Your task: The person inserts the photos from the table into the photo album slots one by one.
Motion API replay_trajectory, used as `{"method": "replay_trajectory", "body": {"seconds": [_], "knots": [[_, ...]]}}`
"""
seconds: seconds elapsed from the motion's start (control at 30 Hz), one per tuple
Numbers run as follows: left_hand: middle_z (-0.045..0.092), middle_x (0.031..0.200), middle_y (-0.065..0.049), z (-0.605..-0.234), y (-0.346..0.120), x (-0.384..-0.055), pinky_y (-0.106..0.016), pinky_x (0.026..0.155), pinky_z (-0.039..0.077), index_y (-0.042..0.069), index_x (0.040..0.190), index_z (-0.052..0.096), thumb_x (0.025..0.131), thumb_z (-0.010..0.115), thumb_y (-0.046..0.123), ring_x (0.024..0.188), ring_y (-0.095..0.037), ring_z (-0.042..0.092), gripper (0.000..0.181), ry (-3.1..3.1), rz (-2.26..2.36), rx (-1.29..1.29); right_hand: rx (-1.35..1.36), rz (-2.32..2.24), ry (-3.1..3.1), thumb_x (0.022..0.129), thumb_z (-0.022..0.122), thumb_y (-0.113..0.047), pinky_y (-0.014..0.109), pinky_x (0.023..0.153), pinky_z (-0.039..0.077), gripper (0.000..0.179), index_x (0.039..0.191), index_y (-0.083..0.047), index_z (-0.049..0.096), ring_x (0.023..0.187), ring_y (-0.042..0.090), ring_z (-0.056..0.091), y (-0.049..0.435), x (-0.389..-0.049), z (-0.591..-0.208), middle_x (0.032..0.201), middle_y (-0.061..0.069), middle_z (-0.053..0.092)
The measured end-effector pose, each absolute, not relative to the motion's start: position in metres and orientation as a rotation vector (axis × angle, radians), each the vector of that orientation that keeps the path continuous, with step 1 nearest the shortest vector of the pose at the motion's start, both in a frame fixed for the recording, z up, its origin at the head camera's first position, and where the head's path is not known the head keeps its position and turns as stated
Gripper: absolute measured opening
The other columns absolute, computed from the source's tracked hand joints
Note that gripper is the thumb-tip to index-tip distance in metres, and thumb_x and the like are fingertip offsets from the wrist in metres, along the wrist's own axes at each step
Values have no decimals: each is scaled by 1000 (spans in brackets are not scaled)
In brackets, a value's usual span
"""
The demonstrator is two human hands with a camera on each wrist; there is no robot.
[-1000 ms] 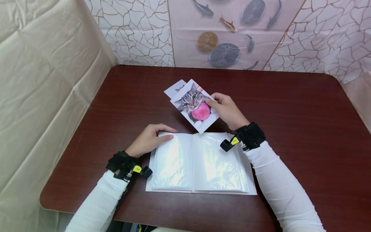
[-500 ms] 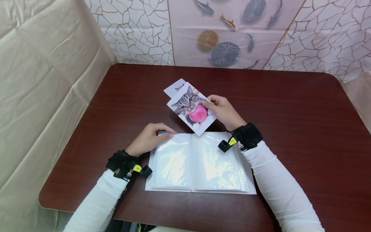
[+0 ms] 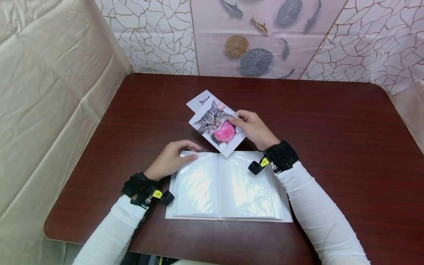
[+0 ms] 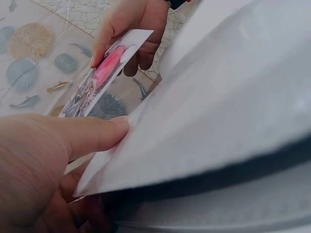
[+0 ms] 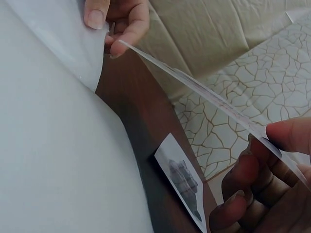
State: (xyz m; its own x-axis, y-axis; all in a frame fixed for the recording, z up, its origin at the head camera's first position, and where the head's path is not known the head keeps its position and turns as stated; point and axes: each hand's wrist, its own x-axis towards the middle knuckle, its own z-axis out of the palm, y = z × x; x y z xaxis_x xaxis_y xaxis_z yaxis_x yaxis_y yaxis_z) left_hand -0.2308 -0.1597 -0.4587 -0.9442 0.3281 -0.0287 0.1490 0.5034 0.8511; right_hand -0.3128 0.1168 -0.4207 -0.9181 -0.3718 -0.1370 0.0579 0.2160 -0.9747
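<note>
A photo album (image 3: 251, 187) lies spread on the table with clear plastic pockets on both pages. At its upper left corner my left hand (image 3: 172, 158) pinches a plastic sleeve (image 4: 194, 126), thumb on top and fingers beneath. My right hand (image 3: 255, 129) holds a photo (image 3: 212, 123) of a tabby cat with a pink ball by its right edge, above the album's top edge. In the right wrist view this photo (image 5: 209, 97) appears nearly edge-on. Behind it, a second cat photo (image 3: 197, 102) lies on the table, partly covered in the head view.
The dark red-brown wooden table (image 3: 347, 154) extends around the album. A cream cloth (image 3: 56, 110) hangs along the left side. Behind the far edge stands a patterned backdrop (image 3: 159, 36) with fish and round shapes.
My right hand has moved the cat photo slightly left and down, nearer the album. My left hand stays at the sleeve's corner.
</note>
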Motion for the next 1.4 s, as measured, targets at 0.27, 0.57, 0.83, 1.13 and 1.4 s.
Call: {"method": "replay_trajectory", "body": {"seconds": [0.27,0.57,0.83,1.13,1.4], "knots": [[73,112,-5,-461,-166,-231,-25,62,39,16,115,75,95,73,17,71,-24,45,21,2534,1516,340,-294,-1756,2142,105,57,-24,20,67,46,18,101,-6,60,74,7,59,115,-312,-421,82,-6,61],[74,94,-8,-465,-161,-232,-24,60,42,13,104,79,90,77,14,72,-21,52,14,2503,1649,183,-302,-1757,2134,105,57,-24,20,68,47,19,101,-6,60,74,8,60,115,-313,-421,82,-5,61],[75,96,-4,-465,-155,-233,-26,65,48,15,101,80,90,79,18,86,-23,59,12,2523,1621,169,-311,-1757,2151,105,57,-24,20,67,46,19,99,-6,59,74,8,57,116,-314,-424,80,-5,58],[77,102,-6,-463,-154,-236,-29,75,51,12,106,80,94,74,21,91,-21,63,16,2532,1586,263,-311,-1770,2160,104,58,-24,21,66,44,20,97,-6,60,76,11,57,116,-313,-420,81,-2,59],[73,95,-6,-463,-155,-235,-26,66,45,12,102,77,95,73,21,82,-22,56,12,2547,1551,244,-301,-1759,2149,105,57,-26,21,66,43,20,98,-7,59,75,9,56,115,-314,-422,80,-4,58]]}}
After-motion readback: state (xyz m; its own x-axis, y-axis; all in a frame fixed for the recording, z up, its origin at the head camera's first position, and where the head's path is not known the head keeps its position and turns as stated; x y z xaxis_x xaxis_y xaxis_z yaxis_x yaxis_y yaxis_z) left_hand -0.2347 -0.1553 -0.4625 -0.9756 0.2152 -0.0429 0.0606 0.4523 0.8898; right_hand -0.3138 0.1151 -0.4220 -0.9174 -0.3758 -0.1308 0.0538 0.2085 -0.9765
